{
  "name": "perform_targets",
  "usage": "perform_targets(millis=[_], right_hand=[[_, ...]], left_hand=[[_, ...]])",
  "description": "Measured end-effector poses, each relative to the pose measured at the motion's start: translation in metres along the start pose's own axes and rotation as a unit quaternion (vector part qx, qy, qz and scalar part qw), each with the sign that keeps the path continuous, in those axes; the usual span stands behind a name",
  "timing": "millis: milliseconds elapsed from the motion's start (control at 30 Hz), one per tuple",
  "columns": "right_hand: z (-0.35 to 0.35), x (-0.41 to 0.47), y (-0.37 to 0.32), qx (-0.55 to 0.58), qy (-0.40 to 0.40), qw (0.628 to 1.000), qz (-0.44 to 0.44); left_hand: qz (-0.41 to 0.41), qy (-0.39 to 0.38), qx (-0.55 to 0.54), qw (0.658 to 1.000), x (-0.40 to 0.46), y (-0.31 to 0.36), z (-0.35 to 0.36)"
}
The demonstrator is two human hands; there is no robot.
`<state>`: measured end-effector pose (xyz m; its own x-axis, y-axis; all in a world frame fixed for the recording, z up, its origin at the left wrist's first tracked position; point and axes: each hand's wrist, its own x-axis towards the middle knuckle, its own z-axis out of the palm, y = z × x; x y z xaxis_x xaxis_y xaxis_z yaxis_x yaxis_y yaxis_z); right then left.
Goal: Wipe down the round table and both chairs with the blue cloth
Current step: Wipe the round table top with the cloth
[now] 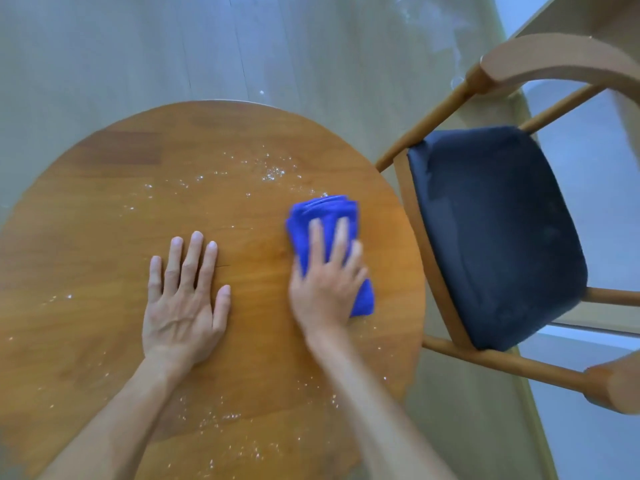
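The round wooden table [114,188] fills the left and middle of the view, speckled with white crumbs or droplets. My right hand [327,282] presses flat on the folded blue cloth [325,216] near the table's right side; the hand is blurred with motion. My left hand [187,299] lies flat on the tabletop, fingers spread, holding nothing. One wooden chair [446,109] with a dark padded seat [495,233] stands just right of the table. A second chair is not in view.
Pale wood-look floor [311,46] surrounds the table, with a few white specks on it. The chair's curved backrest [561,60] arcs at the top right, and its frame nearly touches the table edge.
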<state>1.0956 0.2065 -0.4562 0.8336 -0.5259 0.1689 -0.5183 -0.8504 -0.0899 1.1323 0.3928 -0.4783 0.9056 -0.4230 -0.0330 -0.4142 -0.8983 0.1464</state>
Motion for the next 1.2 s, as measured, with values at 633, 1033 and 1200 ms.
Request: perform_targets(millis=[633, 1033, 1200], right_hand=[[-0.002, -0.015, 0.044, 0.036, -0.043, 0.980, -0.189], [0.026, 0.117, -0.073, 0.034, -0.053, 0.997, 0.035], [0.023, 0.093, -0.136, 0.096, -0.100, 0.932, -0.334]], left_hand=[[0.001, -0.016, -0.013, 1.000, -0.001, 0.000, -0.006], [0.002, -0.029, -0.014, 0.999, -0.001, -0.002, -0.006], [0.001, -0.031, -0.012, 0.999, 0.000, -0.001, -0.003]])
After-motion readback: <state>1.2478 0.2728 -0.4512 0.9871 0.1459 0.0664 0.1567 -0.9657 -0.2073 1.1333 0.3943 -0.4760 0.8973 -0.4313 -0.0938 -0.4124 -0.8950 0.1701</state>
